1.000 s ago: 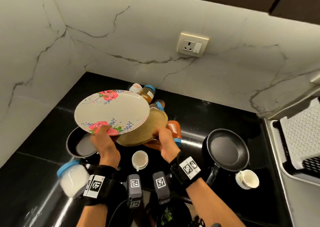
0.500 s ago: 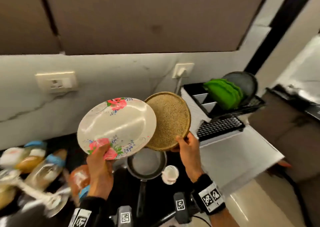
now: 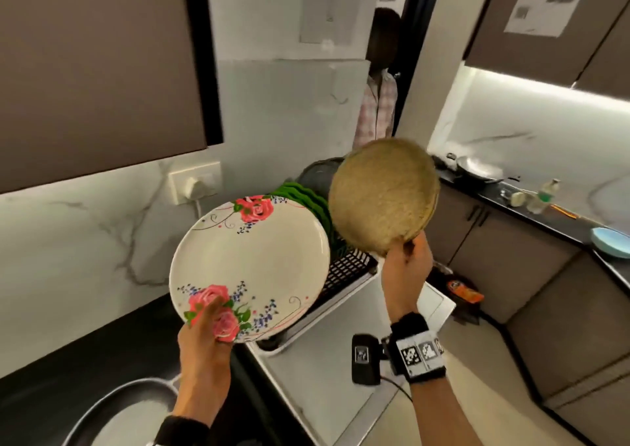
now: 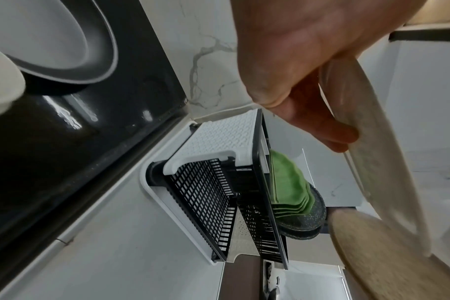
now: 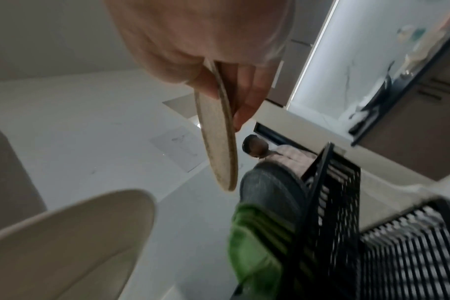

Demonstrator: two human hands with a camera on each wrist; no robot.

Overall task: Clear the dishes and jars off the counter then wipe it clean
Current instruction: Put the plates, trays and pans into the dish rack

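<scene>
My left hand (image 3: pixel 208 323) pinches the near rim of a white plate with pink roses (image 3: pixel 249 265), held tilted in the air; its pale underside (image 4: pixel 373 142) shows in the left wrist view. My right hand (image 3: pixel 405 258) pinches the lower edge of a round tan speckled plate (image 3: pixel 383 195), seen edge-on (image 5: pixel 219 142) in the right wrist view. Both plates hang above the black dish rack (image 3: pixel 347 268), which holds several green plates (image 4: pixel 288 182) and a dark speckled plate (image 4: pixel 303 223) standing upright.
The rack sits on a white tray (image 3: pixel 341 353) beside the black counter (image 3: pixel 85 353), where a dark pan (image 3: pixel 119 411) lies at the lower left. A person (image 3: pixel 378 105) stands in the doorway behind. A second counter (image 3: pixel 531 214) with a pan and bottle runs along the right.
I have turned right from the cluttered counter corner to the dish rack. Both plates came along, and the tan plate now sits higher and further right, over the rack.
</scene>
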